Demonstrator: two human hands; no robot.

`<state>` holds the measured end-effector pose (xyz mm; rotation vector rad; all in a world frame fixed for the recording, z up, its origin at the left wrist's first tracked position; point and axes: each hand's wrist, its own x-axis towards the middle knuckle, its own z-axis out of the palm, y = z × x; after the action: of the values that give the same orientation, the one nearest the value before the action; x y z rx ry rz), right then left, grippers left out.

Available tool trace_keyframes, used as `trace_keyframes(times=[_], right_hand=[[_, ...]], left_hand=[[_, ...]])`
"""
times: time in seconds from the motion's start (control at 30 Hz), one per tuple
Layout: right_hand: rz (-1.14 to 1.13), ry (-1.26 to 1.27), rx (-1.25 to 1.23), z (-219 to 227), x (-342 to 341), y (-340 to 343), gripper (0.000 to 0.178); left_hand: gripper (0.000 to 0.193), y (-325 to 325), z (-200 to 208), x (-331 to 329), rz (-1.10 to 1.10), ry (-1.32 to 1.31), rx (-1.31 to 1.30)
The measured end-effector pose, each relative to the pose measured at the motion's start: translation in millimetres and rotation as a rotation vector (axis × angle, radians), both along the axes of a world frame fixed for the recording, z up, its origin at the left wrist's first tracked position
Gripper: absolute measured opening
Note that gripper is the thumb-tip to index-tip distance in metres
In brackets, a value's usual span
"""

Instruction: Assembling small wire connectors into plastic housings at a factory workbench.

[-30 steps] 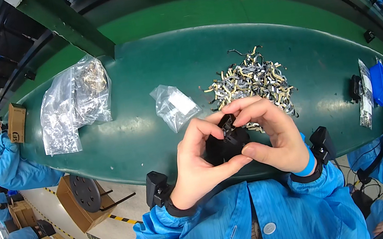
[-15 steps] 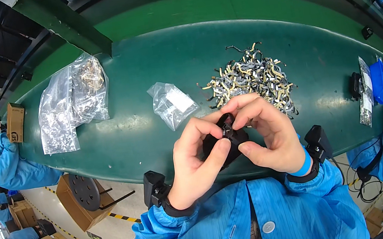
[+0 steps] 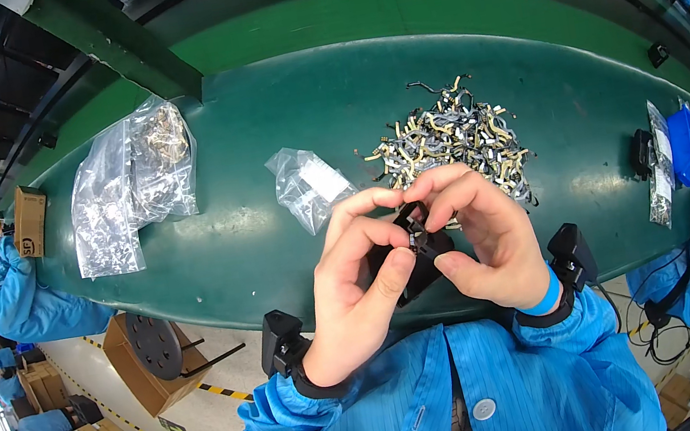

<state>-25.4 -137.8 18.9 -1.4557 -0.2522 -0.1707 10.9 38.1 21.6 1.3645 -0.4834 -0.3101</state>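
Note:
Above the near edge of the table, a small black plastic part [image 3: 433, 247] is held between my two hands. My left hand [image 3: 349, 296] pinches it from the left, thumb and forefinger at a tiny light-coloured piece too small to name. On the other side, my right hand [image 3: 493, 237] is closed round it with curled fingers and thumb. The fingertips of both hands nearly meet at its top. The fingers cover much of the part, so its full shape is hidden. Just beyond my right hand lies a heap of short cables [image 3: 450, 140] in black, grey and cream.
On the green table [image 3: 256, 112] lie a small clear bag with a white label [image 3: 317, 184] and larger clear bags of small parts [image 3: 133, 190]. A blue bin [image 3: 685, 148] stands far right. Co-workers in blue sit at both sides. A black stool [image 3: 154, 345] stands lower left.
My fingers have shifted slightly on the black part, which is turned a little. My left forefinger has straightened toward the right hand's fingertips. Nothing else on the table has moved.

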Motion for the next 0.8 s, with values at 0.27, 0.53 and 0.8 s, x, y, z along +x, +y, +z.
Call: trace_keyframes(times=[0.27,0.53,0.8], right_hand=[[-0.034,-0.119,-0.190,2,2,-2,0.032],[-0.010,-0.139,-0.265,8,1,-3,0.032],[-0.013,-0.177,-0.329,10,1,-1,0.030]], left_hand=[[0.012,-2,3,-1,0.020,0.197,-0.037],[0.005,-1,8,2,-0.022,0.254,-0.053],[0.008,5,13,12,0.032,-0.009,0.157]])
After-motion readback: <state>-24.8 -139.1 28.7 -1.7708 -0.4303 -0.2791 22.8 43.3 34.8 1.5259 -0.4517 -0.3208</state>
